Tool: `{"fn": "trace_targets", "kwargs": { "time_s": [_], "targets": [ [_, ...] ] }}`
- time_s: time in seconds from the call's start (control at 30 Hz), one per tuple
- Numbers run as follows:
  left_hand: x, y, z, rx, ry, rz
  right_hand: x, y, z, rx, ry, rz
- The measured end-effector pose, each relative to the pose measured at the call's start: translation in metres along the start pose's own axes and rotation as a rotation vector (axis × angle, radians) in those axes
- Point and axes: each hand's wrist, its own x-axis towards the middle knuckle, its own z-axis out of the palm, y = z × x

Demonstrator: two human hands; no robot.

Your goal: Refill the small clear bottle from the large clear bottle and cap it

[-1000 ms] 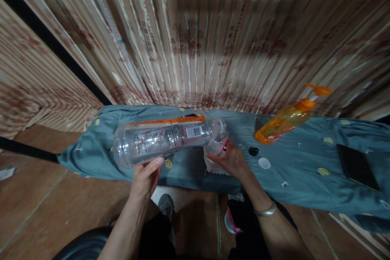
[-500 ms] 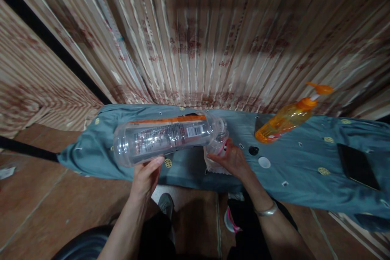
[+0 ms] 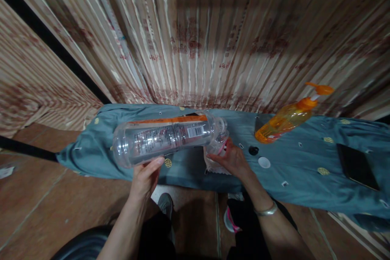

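Observation:
A large clear plastic bottle (image 3: 164,138) with an orange-edged label and a barcode lies nearly level in my left hand (image 3: 146,176), whose fingers wrap its underside. Its open neck points right and tips slightly over a small clear container (image 3: 217,143). My right hand (image 3: 233,158) is closed around that container, which has some pink on its side. Whether the neck touches the container's mouth I cannot tell. Under the container lies a pale packet (image 3: 213,166) on the cloth, partly hidden by the hand. Both vessels look clear, and I cannot make out any liquid moving between them.
An orange pump bottle (image 3: 284,120) stands right of my hands on the blue-green cloth (image 3: 301,158). Near it lie a small black cap (image 3: 253,150) and a white disc (image 3: 264,162). A dark flat phone-like object (image 3: 358,166) is at the far right. A striped curtain (image 3: 195,40) hangs behind.

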Motion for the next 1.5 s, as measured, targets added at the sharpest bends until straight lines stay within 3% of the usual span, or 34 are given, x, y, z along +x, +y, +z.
{"fn": "trace_targets", "kwargs": {
  "time_s": [1.5],
  "targets": [
    [-0.0031,0.0063,0.0050,0.009,-0.008,0.012,-0.0011,-0.0017,-0.0018,0.010,0.008,-0.001]
  ]
}}
